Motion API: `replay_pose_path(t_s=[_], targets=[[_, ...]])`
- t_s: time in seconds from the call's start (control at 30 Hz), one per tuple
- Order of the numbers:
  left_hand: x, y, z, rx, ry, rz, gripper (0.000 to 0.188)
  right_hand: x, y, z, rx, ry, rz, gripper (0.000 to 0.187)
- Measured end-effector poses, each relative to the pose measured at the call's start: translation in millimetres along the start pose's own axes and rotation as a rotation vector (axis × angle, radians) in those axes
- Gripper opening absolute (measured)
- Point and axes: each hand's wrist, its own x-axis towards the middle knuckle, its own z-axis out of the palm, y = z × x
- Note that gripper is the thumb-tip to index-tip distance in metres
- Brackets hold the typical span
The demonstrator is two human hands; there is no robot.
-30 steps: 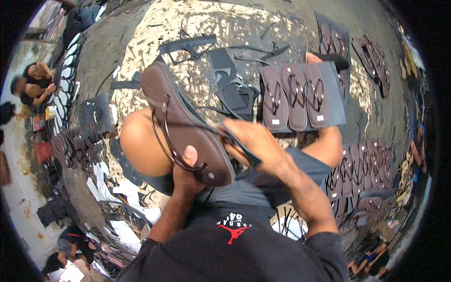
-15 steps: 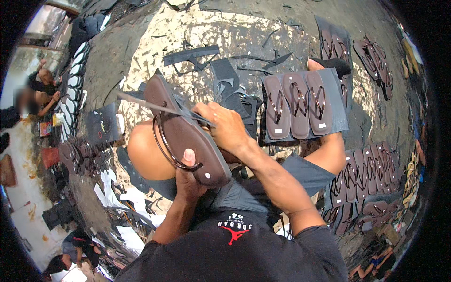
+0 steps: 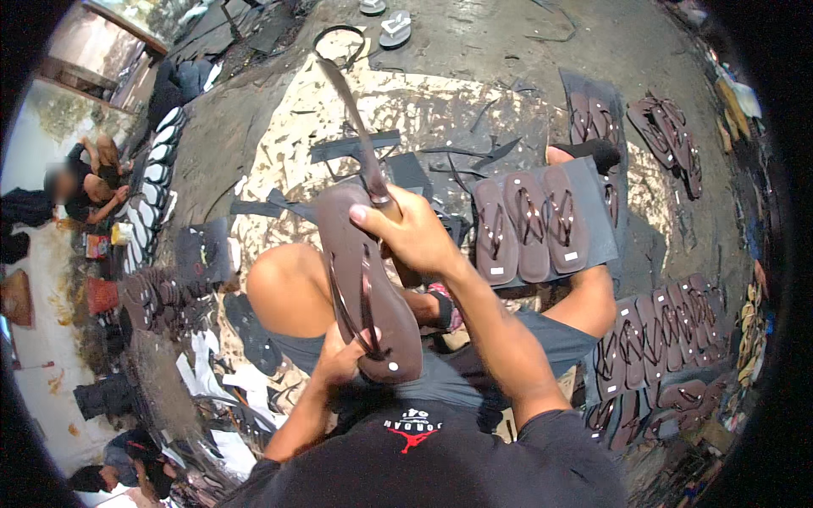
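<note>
A brown thong sandal (image 3: pixel 383 313) with glossy straps stands tilted over my lap, toe end away from me. My left hand (image 3: pixel 340 357) is closed round its heel end, near where the strap is fixed. My right hand (image 3: pixel 411 229) grips a long-bladed knife (image 3: pixel 357 114), its narrow blade pointing up and away. The knife's handle is mostly hidden in my fingers. My right thumb rests on the sandal's toe. By the blade's tip is a curled dark strip (image 3: pixel 340 30); whether it touches the blade I cannot tell.
Three finished-looking brown sandals (image 3: pixel 532 224) lie on a dark sheet over my right leg. More sandals (image 3: pixel 665 334) stand in rows at right. Dark offcuts (image 3: pixel 356 146) litter the pale floor sheet (image 3: pixel 284 127). White-topped soles (image 3: pixel 152 182) line the left, near a seated person (image 3: pixel 93 182).
The knife has swung from lying across the sandal to pointing away from me. The sandal has turned more upright, and my right thumb now presses its toe. The view has shifted slightly.
</note>
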Motion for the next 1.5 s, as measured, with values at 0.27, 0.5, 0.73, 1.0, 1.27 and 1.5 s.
replay_pose_path(t_s=[0.27, 0.5, 0.73, 1.0, 1.27, 1.5], targets=[[40.7, 86.7, 12.8, 0.22, -0.002, 0.345, 0.05, -92.7, -8.6, 19.8, -0.242, 0.14, -0.184, 0.037], [25.5, 69.0, -7.8, 0.048, 0.032, 0.07, 0.053, -134.9, 76.6, 7.0, -0.73, 0.205, -0.261, 0.044], [12.4, 77.7, -7.2, 0.075, -0.097, 0.064, 0.056, -96.0, 7.4, -8.4, -0.868, -0.056, -0.269, 0.049], [6.6, 76.5, -15.4, 0.176, -0.181, 0.126, 0.047, -64.7, -55.0, -15.5, -0.905, -0.449, -0.173, 0.036], [2.3, 85.8, -11.5, 0.226, -0.273, 0.085, 0.044, -46.0, -51.4, -11.2, -0.799, -0.538, -0.346, 0.031], [11.2, 110.3, 13.1, 0.111, -0.454, -0.057, 0.045, -9.6, -96.9, -20.3, -0.892, -0.958, -0.031, 0.044]])
